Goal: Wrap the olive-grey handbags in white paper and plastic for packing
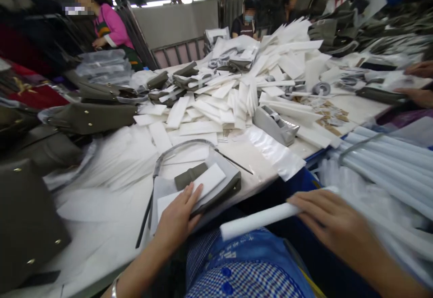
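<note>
My left hand (178, 219) rests on an olive-green bag (216, 194) lying at the near table edge, fingers on a white foam sheet (206, 181) that lies on it; the fingers curve over the bag's edge. My right hand (324, 217) holds one end of a white foam tube (257, 220) above my lap, fingers closed round it. A grey curved strap (176, 150) arcs over the bag.
A big heap of white foam strips (243, 86) covers the table (237, 153). A grey tape dispenser (275, 126) stands mid-right. Olive bags (91, 116) lie left. Long foam tubes (389, 153) are stacked right. Other people work at the far side; another person's hands (419, 84) are right.
</note>
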`<act>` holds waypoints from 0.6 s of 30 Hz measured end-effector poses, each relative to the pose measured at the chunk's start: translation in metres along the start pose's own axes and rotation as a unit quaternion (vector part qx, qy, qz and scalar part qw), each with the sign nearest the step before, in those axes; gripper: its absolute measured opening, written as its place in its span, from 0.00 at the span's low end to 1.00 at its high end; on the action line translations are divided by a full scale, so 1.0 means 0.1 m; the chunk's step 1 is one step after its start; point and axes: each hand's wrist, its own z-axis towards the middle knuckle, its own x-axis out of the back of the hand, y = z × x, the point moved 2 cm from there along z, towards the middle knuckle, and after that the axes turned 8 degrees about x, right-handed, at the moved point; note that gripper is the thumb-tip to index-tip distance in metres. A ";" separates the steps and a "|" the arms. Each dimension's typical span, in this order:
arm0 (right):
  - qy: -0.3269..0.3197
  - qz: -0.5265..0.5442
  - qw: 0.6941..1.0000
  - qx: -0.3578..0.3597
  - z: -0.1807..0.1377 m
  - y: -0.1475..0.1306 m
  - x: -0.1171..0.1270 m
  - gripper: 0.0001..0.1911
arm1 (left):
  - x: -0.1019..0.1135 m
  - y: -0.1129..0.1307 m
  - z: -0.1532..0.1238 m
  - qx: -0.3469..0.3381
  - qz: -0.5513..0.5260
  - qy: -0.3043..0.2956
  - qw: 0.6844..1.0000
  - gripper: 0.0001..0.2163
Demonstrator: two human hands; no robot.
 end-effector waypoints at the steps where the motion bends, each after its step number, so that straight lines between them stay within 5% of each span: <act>1: -0.033 0.010 0.998 0.050 0.16 -0.19 -0.21 0.15 | 0.06 -0.01 0.02 0.000 -0.005 -0.018 1.000 0.32; 4: -0.012 0.026 0.992 0.120 0.47 -0.63 -0.77 0.16 | 0.19 -0.04 0.09 -0.001 -0.015 -0.065 0.998 0.33; 8: 0.022 0.051 0.992 0.115 0.67 -0.95 -1.29 0.14 | 0.26 -0.03 0.11 -0.008 -0.030 -0.074 0.997 0.31; 15: 0.053 0.131 0.987 0.078 0.78 -1.25 -1.61 0.14 | 0.12 0.02 0.04 0.005 -0.041 -0.037 0.998 0.43; 18: 0.076 0.167 0.978 0.104 0.74 -1.26 -1.62 0.13 | 0.03 0.05 0.01 0.011 -0.031 -0.005 0.999 0.38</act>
